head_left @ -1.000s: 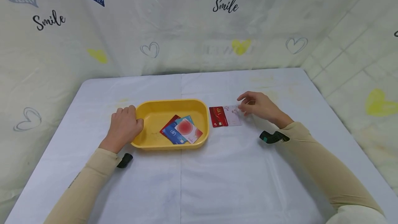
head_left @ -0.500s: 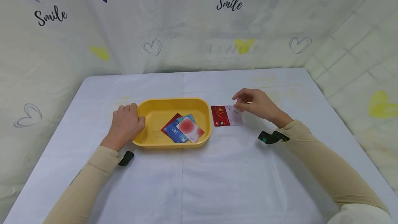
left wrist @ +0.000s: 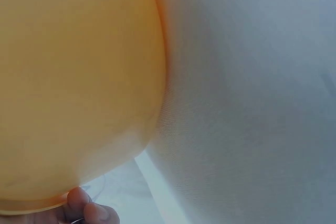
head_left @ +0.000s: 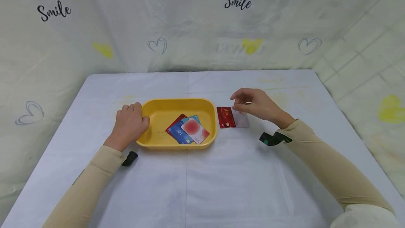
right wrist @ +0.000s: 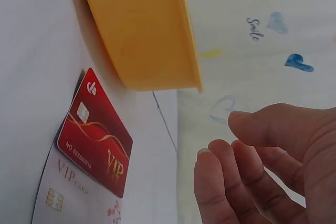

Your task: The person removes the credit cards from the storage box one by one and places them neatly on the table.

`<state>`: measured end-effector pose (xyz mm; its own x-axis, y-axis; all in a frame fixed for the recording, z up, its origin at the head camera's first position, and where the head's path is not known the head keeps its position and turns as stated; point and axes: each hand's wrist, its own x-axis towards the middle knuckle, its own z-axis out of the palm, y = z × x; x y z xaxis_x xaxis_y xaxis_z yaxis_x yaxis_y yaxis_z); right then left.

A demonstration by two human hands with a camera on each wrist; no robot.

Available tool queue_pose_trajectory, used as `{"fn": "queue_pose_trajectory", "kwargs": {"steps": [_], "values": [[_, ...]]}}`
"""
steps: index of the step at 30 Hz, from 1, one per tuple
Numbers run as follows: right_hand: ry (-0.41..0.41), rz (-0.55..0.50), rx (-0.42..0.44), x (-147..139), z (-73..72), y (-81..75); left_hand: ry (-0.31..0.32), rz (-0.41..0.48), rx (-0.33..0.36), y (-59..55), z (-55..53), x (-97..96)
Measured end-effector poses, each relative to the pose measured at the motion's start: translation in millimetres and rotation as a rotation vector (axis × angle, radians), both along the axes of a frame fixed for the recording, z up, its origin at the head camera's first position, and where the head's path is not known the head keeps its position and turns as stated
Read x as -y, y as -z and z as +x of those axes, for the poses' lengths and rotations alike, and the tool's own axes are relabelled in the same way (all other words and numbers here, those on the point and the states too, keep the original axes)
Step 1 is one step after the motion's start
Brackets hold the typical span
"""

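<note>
My left hand (head_left: pixel 129 124) grips the left rim of a yellow tray (head_left: pixel 161 106), and the left wrist view shows its fingertips (left wrist: pixel 97 212) at the tray's edge. Inside the tray lie overlapping cards: a red card (head_left: pixel 179 118), a blue VIP card (head_left: pixel 180 134) and a pale card with a red circle (head_left: pixel 196 131) on top. Right of the tray, a red VIP card (right wrist: pixel 97 129) partly covers a pale pink VIP card (right wrist: pixel 68 190) on the table. Just above these two hovers my right hand (head_left: pixel 257 103), thumb and fingers loosely bent and apart, holding nothing.
A white cloth covers the table (head_left: pixel 205 185). Behind it hangs a pale curtain (head_left: pixel 196 20) printed with hearts and lettering. Dark wrist cameras sit under both cuffs, the right one (head_left: pixel 272 138) low over the cloth.
My right hand has moved left over the pale pink card, closer to the red VIP card. My left hand keeps its grip on the tray, and the cards lie as before. The head view shifted slightly.
</note>
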<state>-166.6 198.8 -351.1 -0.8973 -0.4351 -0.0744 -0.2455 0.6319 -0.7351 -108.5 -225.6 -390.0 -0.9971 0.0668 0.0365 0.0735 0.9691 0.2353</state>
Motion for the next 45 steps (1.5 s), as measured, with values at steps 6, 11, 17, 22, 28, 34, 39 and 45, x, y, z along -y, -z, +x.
{"fn": "queue_pose_trajectory", "kwargs": {"steps": [6,11,17,22,28,34,39,45], "values": [[-0.027,-0.002,-0.008,12,-2.2,-3.4,0.001,-0.002,0.003,0.5,-0.4,2.2],[-0.037,-0.015,-0.04,22,-4.3,-5.1,0.002,-0.005,0.001,-0.1,-1.0,3.6],[-0.057,-0.027,-0.057,33,-7.4,-10.6,0.002,-0.005,0.009,-1.2,-2.7,3.4],[-0.083,-0.014,-0.071,44,-11.4,-14.9,0.0,-0.003,0.013,-1.7,-4.2,3.1],[-0.115,-0.004,-0.068,59,-14.5,-18.6,0.005,0.009,0.004,-2.3,-5.1,2.8],[-0.159,-0.025,-0.053,72,-16.5,-19.0,0.011,0.015,0.007,0.1,-4.9,3.8],[-0.187,-0.039,-0.061,81,-19.8,-16.7,0.007,0.009,0.005,1.8,-4.8,4.6],[-0.213,-0.049,-0.046,93,-22.8,-15.0,0.005,0.018,0.005,2.4,-5.7,4.6]]}}
